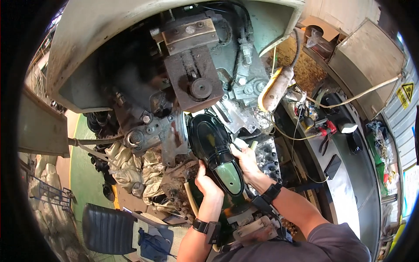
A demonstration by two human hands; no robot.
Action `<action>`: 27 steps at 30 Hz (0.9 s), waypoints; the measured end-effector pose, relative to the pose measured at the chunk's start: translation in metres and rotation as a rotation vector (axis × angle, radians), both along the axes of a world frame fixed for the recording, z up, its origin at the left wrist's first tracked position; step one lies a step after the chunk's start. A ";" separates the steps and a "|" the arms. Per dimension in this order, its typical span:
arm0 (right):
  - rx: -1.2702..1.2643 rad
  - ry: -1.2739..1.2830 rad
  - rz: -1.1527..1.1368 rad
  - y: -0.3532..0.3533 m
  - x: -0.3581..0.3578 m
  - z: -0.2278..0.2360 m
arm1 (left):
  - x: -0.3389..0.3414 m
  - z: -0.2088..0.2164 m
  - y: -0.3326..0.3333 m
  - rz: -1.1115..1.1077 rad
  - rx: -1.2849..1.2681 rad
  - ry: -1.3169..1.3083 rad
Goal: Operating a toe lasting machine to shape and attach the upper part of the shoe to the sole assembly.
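A glossy black shoe (208,136) points toe-first into the machine, fitted over a green last (230,177) whose top shows at the heel end. My left hand (207,185) presses against the shoe's left side near the heel. On the opposite side, my right hand (247,160) grips it with curled fingers. A small white piece (239,143) shows by my right fingertips; what it is I cannot make out. Just beyond the toe is a dark metal block (192,78) with a round knob, and metal plates (174,137) flank the shoe.
A work lamp (276,89) hangs at the right on a cable. Pliers (324,145), a red tool (326,128) and a phone (333,167) lie on the side bench (338,187). At lower left stand a black chair (108,229) and pale sacks (124,161). A pale hood (104,26) arches overhead.
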State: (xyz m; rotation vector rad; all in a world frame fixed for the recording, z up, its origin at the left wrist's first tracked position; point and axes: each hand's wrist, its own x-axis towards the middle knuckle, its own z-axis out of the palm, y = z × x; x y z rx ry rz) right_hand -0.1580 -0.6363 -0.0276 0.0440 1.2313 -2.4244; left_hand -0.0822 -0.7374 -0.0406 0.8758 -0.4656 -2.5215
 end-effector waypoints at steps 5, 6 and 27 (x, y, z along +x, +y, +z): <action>-0.066 -0.054 0.021 -0.002 -0.002 -0.006 | -0.003 -0.012 0.001 0.061 -0.020 0.008; -0.087 -0.069 0.024 -0.003 -0.002 -0.008 | -0.004 -0.013 0.002 0.080 -0.102 -0.005; -0.085 -0.228 0.041 0.001 0.000 0.011 | -0.008 -0.013 0.004 0.030 -0.041 0.093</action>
